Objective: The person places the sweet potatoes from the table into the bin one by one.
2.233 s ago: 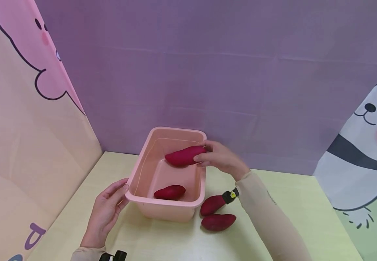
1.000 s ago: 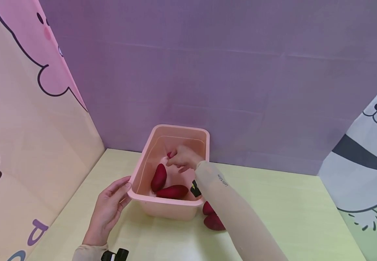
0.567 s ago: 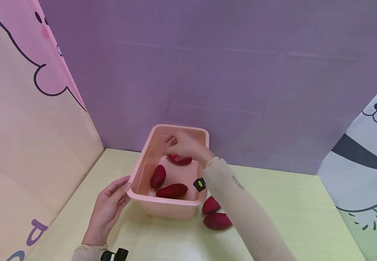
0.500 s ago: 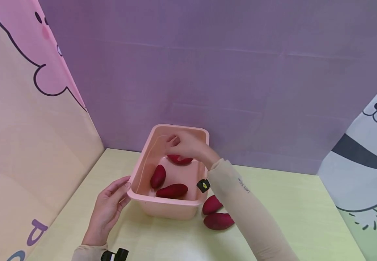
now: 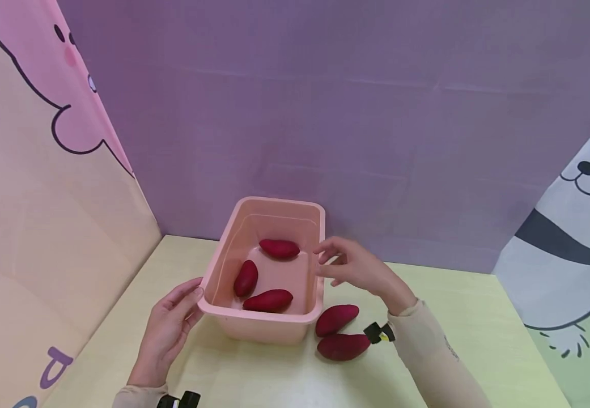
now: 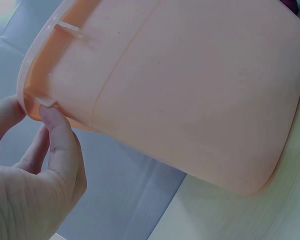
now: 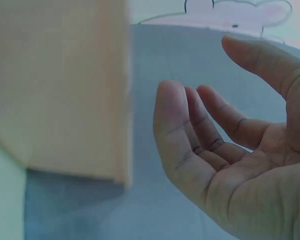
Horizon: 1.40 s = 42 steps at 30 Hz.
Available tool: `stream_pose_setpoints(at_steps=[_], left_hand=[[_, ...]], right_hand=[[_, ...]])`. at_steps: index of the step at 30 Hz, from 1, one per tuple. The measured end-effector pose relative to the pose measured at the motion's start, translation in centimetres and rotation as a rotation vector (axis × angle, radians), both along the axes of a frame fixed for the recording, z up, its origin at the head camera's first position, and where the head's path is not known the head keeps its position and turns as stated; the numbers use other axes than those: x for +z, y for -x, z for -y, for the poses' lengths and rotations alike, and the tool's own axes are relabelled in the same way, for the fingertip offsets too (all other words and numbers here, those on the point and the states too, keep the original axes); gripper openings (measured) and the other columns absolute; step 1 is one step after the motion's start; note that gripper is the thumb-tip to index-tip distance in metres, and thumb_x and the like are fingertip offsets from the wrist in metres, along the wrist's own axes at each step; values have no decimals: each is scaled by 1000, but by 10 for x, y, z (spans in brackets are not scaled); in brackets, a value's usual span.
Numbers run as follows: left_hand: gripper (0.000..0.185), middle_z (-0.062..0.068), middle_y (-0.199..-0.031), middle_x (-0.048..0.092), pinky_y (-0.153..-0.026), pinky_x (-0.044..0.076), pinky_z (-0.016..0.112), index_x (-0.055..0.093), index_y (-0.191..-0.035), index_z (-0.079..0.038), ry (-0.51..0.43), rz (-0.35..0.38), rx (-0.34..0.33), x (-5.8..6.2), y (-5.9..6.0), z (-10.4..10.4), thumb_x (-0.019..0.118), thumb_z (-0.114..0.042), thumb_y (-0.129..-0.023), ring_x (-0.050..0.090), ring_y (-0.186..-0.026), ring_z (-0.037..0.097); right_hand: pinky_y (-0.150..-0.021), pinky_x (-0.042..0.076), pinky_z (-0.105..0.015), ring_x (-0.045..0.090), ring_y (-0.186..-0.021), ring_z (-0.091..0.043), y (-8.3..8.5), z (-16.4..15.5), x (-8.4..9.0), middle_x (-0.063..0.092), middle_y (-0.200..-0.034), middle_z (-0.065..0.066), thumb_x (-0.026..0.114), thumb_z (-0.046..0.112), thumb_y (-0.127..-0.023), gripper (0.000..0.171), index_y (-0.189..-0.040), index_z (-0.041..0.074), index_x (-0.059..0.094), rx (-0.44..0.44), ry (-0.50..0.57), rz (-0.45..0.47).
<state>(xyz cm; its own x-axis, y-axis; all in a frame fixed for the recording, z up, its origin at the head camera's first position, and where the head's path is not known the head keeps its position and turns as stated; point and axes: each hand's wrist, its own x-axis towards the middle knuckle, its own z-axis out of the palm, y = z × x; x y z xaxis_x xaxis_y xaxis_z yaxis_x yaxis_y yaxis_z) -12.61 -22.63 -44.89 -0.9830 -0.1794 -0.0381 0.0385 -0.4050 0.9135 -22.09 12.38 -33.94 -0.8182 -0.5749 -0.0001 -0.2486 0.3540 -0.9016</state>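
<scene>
A pink plastic basin (image 5: 261,334) stands on the table, with three dark red sweet potatoes inside: one at the back (image 5: 279,249), one at the left (image 5: 246,279) and one at the front (image 5: 268,301). My left hand (image 5: 169,328) pinches the basin's front left rim corner between thumb and fingers, as the left wrist view also shows. Just off the basin's right wall, my right hand (image 5: 358,269) hangs in the air with loosely bent fingers and holds nothing. Below it, a sweet potato (image 5: 336,320) and another sweet potato (image 5: 343,347) lie side by side on the table.
The pale wooden table (image 5: 453,334) carries the basin near its back edge. Behind rises a purple cloth wall (image 5: 351,113). Printed panels stand at the left (image 5: 45,226) and at the right (image 5: 575,243).
My right hand set a sweet potato in the left of the basin, moved over the back one, then withdrew rightward out of the basin. My left hand stayed on the rim.
</scene>
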Motion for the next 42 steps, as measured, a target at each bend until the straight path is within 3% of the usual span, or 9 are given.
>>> stream_pose_setpoints(at_steps=[10, 16, 22, 32, 42], left_hand=[[22, -1, -108, 69, -80, 57, 24, 76, -111, -16, -16, -20, 14, -1, -1, 3, 64, -4, -98, 66, -92, 11], [22, -1, -108, 69, -81, 57, 24, 76, -111, -15, -18, -35, 13, -2, -2, 5, 63, -3, -99, 66, -92, 11], [21, 0, -108, 69, -80, 58, 24, 76, -112, -15, -9, -35, 11, -2, -2, 5, 63, -4, -99, 67, -92, 11], [22, 0, -108, 69, -80, 58, 24, 76, -112, -14, -13, -39, 14, -1, -1, 4, 63, -3, -98, 67, -91, 11], [21, 0, -108, 68, -80, 58, 25, 75, -113, -15, 10, -22, 19, 1, -2, 4, 64, -5, -98, 67, -92, 12]], right_hand=[[-73, 60, -41, 65, -90, -30, -28, -72, -65, 59, -108, -15, 72, 16, -93, 34, -121, 3, 61, -129, 4, 98], [-73, 60, -44, 65, -92, -32, -37, -93, -103, 58, -107, -14, 72, 17, -93, 33, -119, 1, 61, -173, 18, 179], [-72, 59, -46, 64, -92, -35, -43, -104, -129, 57, -107, -14, 70, 14, -93, 36, -121, -6, 57, -181, 33, 241], [-67, 58, -42, 67, -86, -31, -50, -101, -160, 58, -112, -13, 74, 17, -91, 40, -125, 0, 60, -114, 30, 297], [-59, 56, -34, 66, -77, -26, -52, -89, -169, 65, -101, -11, 76, 15, -89, 38, -123, 4, 63, -60, 71, 340]])
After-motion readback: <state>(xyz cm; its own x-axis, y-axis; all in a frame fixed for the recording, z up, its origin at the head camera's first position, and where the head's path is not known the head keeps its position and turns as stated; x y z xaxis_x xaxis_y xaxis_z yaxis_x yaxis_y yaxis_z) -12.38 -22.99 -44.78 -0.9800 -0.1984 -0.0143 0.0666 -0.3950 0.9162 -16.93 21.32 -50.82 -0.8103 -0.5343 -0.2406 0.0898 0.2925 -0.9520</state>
